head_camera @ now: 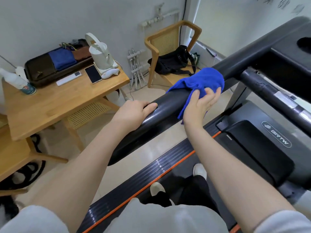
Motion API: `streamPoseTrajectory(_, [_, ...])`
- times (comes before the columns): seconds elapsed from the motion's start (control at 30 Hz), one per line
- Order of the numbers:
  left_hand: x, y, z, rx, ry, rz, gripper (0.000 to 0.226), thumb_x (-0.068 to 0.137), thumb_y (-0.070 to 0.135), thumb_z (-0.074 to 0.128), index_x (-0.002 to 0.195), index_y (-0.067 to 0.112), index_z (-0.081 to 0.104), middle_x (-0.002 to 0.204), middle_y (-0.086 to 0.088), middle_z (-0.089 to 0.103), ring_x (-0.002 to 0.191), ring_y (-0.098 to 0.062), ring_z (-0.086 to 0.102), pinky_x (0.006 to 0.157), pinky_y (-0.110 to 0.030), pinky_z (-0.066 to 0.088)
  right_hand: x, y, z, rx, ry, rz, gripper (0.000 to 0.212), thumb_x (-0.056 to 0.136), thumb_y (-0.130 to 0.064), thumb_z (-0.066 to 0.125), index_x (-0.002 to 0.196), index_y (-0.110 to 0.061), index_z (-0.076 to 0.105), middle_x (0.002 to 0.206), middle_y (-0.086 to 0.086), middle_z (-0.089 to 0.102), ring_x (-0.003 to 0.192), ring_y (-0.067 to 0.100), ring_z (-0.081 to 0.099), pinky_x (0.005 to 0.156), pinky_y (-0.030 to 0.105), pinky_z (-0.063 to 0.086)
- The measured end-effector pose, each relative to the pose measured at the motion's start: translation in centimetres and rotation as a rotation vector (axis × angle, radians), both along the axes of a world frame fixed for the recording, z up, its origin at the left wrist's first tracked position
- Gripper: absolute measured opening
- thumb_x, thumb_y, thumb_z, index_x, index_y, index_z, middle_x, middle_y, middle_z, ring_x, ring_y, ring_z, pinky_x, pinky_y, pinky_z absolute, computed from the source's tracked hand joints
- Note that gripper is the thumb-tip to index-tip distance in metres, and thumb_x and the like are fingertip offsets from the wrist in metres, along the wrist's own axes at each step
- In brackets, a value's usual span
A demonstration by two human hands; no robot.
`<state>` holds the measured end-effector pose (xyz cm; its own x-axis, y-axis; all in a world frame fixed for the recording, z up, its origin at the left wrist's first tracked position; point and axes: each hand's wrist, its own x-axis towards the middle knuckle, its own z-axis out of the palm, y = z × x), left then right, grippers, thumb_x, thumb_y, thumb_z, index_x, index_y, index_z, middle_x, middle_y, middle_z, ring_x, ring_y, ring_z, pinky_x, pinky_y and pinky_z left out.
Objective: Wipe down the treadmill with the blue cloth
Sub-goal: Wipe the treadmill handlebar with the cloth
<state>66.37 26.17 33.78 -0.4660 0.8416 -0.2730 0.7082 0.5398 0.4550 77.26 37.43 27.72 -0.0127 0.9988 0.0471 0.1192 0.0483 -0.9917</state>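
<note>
I stand on the black treadmill (262, 145), facing its left handrail (170, 105). The blue cloth (202, 81) is draped over the top of that rail. My right hand (200, 105) grips the cloth from below, fingers and thumb curled round the rail through the fabric. My left hand (136, 111) rests on the bare rail a little nearer to me, fingers curled over its top. The console (289, 52) sits at the upper right.
A wooden table (67, 100) stands to the left with a dark tray (50, 68), a kettle (101, 54), a phone (93, 74), a remote and a spray bottle (18, 83). A wooden chair (170, 46) with a black bag stands beyond the rail. My shoes are on the belt.
</note>
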Motion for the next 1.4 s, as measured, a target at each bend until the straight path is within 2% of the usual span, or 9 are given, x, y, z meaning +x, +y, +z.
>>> streamPoseTrajectory(0.13, [0.1, 0.1, 0.3, -0.009, 0.010, 0.002, 0.044, 0.096, 0.045, 0.032, 0.119, 0.020, 0.061, 0.110, -0.011, 0.066, 0.098, -0.026, 0.060, 0.088, -0.040, 0.047, -1.4, -1.1, 0.3, -0.114, 0.067, -0.056, 0.025, 0.097, -0.020, 0.040, 0.121, -0.014, 0.038, 0.157, 0.002, -0.003, 0.138, 0.011, 0.016, 0.094, 0.016, 0.019])
streamPoseTrajectory(0.3, [0.1, 0.9, 0.5, -0.049, 0.027, 0.062, 0.046, 0.093, 0.051, 0.036, 0.111, 0.020, 0.065, 0.100, -0.007, 0.068, 0.086, -0.019, 0.061, 0.076, -0.035, 0.051, -0.6, -5.7, -1.9, 0.106, -0.120, 0.249, 0.016, 0.091, -0.026, 0.042, 0.105, -0.020, 0.039, 0.157, 0.001, -0.013, 0.145, 0.016, -0.008, 0.117, 0.043, 0.016])
streamPoseTrajectory(0.43, [0.2, 2.1, 0.9, -0.073, -0.022, 0.062, 0.043, 0.092, 0.052, 0.035, 0.117, 0.026, 0.060, 0.110, -0.004, 0.064, 0.093, -0.019, 0.058, 0.077, -0.032, 0.046, 1.6, -0.8, -1.5, 0.364, -0.323, 0.416, 0.028, 0.085, -0.039, 0.033, 0.098, -0.019, 0.049, 0.156, 0.002, 0.017, 0.142, 0.008, -0.007, 0.114, 0.026, -0.014])
streamPoseTrajectory(0.53, [0.7, 2.9, 1.0, -0.038, -0.070, 0.044, 0.039, 0.095, 0.048, 0.033, 0.122, 0.031, 0.056, 0.120, -0.001, 0.061, 0.103, -0.018, 0.055, 0.081, -0.030, 0.042, 2.5, 4.2, -0.5, 0.383, -0.379, 0.390, 0.027, 0.090, -0.035, 0.033, 0.097, -0.017, 0.052, 0.150, 0.002, 0.034, 0.144, 0.018, 0.009, 0.115, 0.029, -0.011])
streamPoseTrajectory(0.8, [1.5, 2.9, 1.4, -0.053, -0.044, 0.042, 0.046, 0.095, 0.047, 0.035, 0.135, 0.028, 0.044, 0.135, -0.003, 0.054, 0.119, -0.021, 0.051, 0.091, -0.028, 0.038, 4.2, 10.4, 1.3, 0.142, -0.256, 0.070, 0.017, 0.098, -0.015, 0.038, 0.106, -0.005, 0.049, 0.153, 0.006, 0.028, 0.144, 0.019, 0.014, 0.114, 0.026, 0.015])
streamPoseTrajectory(0.93, [1.6, 2.8, 1.2, -0.022, -0.014, 0.045, 0.044, 0.095, 0.046, 0.035, 0.132, 0.025, 0.048, 0.128, -0.005, 0.059, 0.112, -0.022, 0.055, 0.084, -0.026, 0.038, 3.3, 6.5, 0.9, -0.068, -0.094, -0.025, 0.038, 0.099, -0.023, 0.029, 0.131, -0.004, 0.037, 0.152, 0.013, 0.026, 0.139, 0.021, 0.026, 0.109, 0.020, 0.020])
streamPoseTrajectory(1.07, [1.6, 2.6, 1.2, -0.011, 0.007, 0.020, 0.042, 0.096, 0.045, 0.035, 0.128, 0.025, 0.051, 0.124, -0.005, 0.061, 0.108, -0.021, 0.056, 0.084, -0.029, 0.041, 1.3, 1.1, -0.9, -0.406, -0.030, 0.000, 0.059, 0.079, -0.052, 0.024, 0.122, -0.016, 0.043, 0.140, 0.006, 0.039, 0.127, 0.025, 0.041, 0.106, 0.045, 0.037])
streamPoseTrajectory(1.23, [0.9, 1.8, 1.3, 0.017, -0.068, -0.026, 0.037, 0.095, 0.042, 0.040, 0.126, 0.025, 0.054, 0.124, -0.002, 0.061, 0.103, -0.013, 0.054, 0.081, -0.025, 0.036, 0.1, -5.2, -0.6, -0.664, -0.235, 0.253, 0.039, 0.097, -0.040, 0.021, 0.130, -0.023, 0.036, 0.126, -0.002, 0.044, 0.112, 0.024, 0.046, 0.096, 0.042, 0.040])
streamPoseTrajectory(1.4, [0.1, 1.0, 1.3, 0.036, -0.110, -0.061, 0.036, 0.094, 0.041, 0.045, 0.129, 0.034, 0.051, 0.126, 0.006, 0.060, 0.095, -0.003, 0.047, 0.083, -0.022, 0.034, 0.6, -10.6, -0.2, -0.573, -0.100, 0.444, 0.019, 0.100, -0.018, 0.027, 0.083, -0.024, 0.034, 0.100, 0.001, 0.030, 0.089, 0.015, 0.032, 0.075, 0.023, 0.030])
